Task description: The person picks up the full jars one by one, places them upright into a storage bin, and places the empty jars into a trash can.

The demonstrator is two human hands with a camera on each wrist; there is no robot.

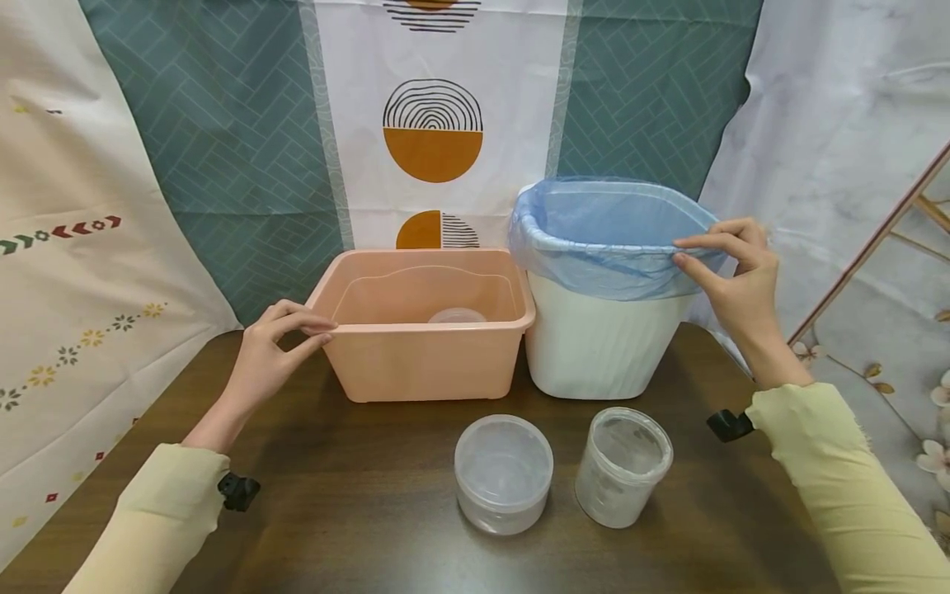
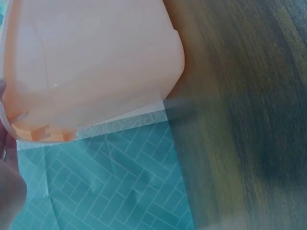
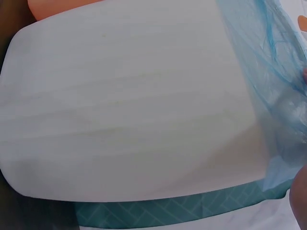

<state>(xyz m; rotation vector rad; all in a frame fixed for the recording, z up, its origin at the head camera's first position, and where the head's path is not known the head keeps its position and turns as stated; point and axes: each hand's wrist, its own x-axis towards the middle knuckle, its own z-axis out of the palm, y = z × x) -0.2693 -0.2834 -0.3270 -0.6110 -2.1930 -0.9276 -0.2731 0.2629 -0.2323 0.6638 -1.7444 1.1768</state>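
A peach plastic tub (image 1: 423, 363) stands on the table, and my left hand (image 1: 278, 338) pinches its front left rim corner between thumb and fingers. The left wrist view shows the tub's side (image 2: 96, 57), with part of the hand (image 2: 10, 191) at the left edge. To the right of the tub stands a white bin (image 1: 594, 346) lined with a blue plastic bag (image 1: 623, 276) folded over its rim. My right hand (image 1: 735, 268) pinches the bag-covered rim at the front right. A round translucent item (image 1: 456, 315) lies inside the tub, partly hidden by the front wall.
Two clear round containers stand in front on the dark wooden table (image 1: 356, 495): a wide low one (image 1: 505, 478) and a taller jar (image 1: 623, 470) to its right. Behind the tub and bin hangs a patterned cloth (image 1: 438, 66); more cloth hangs at both sides.
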